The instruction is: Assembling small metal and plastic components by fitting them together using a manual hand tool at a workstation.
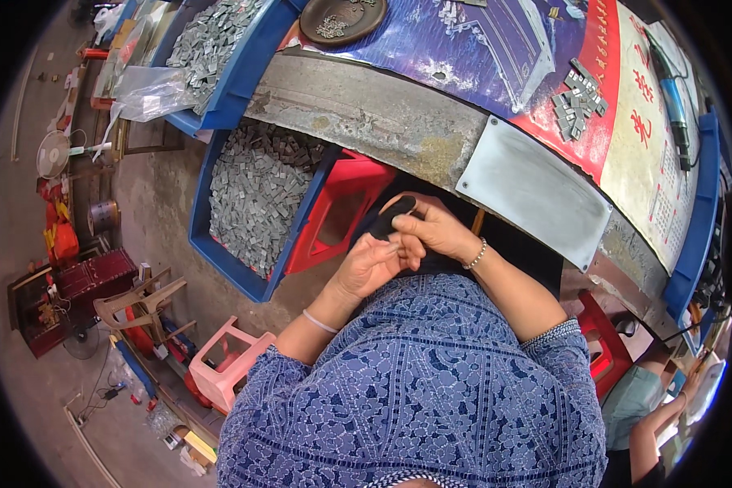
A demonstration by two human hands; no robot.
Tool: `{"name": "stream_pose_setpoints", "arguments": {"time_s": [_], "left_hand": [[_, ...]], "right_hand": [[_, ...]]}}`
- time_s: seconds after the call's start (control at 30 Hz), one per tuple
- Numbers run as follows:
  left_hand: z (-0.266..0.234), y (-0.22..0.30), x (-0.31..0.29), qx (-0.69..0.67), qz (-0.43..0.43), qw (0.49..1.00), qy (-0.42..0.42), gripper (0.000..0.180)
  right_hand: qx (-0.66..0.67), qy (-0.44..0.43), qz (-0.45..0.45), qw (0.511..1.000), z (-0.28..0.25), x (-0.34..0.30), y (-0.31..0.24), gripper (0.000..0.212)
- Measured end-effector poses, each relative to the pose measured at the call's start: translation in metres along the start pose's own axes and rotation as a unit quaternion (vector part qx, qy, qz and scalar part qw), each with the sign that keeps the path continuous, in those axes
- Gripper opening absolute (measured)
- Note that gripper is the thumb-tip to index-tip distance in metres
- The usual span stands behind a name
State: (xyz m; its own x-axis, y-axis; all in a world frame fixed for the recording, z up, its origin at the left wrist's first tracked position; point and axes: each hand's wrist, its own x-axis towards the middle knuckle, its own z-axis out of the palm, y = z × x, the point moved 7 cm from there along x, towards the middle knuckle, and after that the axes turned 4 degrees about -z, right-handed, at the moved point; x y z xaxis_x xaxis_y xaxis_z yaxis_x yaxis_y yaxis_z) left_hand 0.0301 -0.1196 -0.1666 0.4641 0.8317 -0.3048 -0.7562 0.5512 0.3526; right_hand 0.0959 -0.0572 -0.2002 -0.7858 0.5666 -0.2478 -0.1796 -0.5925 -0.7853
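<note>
My right hand (437, 229) is in front of my body, its thumb and fingers closed on a small black, soft-looking piece (394, 218). Whether that piece is a finger cover or a scrap of cloth I cannot tell. Just below and to the left, my left hand (374, 264) has its fingers curled inward, close against the right hand. Anything in its fingertips is too small or hidden to make out. Both hands are above my lap, short of the workbench edge (366, 102).
To the left, a blue bin (281, 268) of small grey metal pieces sits beside a red stool (325, 215); another blue bin (240, 61) stands behind. On the bench are a brown dish (358, 28), a metal plate (537, 191), grey pieces (576, 106) and a blue-black pen-shaped tool (673, 102). A person (651, 423) is at lower right.
</note>
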Motion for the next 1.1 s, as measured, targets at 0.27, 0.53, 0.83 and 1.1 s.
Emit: {"name": "stream_pose_setpoints", "arguments": {"time_s": [0.27,0.53,0.83,1.1], "left_hand": [[-0.009,0.026,-0.005,0.34,0.147,0.882,0.292,0.032],[0.02,0.023,-0.008,0.487,0.219,0.803,0.263,0.05],[-0.006,0.016,-0.016,0.502,0.198,0.791,0.286,0.028],[-0.013,0.01,-0.012,0.539,0.145,0.774,0.299,0.01]], "right_hand": [[0.029,0.05,-0.019,0.998,-0.014,0.003,-0.007,0.052],[0.018,0.059,-0.005,0.998,-0.021,0.004,0.001,0.053],[-0.003,0.04,0.0,0.999,-0.015,0.002,-0.009,0.049],[-0.069,0.044,-0.015,0.997,-0.013,0.0,-0.012,0.05]]}}
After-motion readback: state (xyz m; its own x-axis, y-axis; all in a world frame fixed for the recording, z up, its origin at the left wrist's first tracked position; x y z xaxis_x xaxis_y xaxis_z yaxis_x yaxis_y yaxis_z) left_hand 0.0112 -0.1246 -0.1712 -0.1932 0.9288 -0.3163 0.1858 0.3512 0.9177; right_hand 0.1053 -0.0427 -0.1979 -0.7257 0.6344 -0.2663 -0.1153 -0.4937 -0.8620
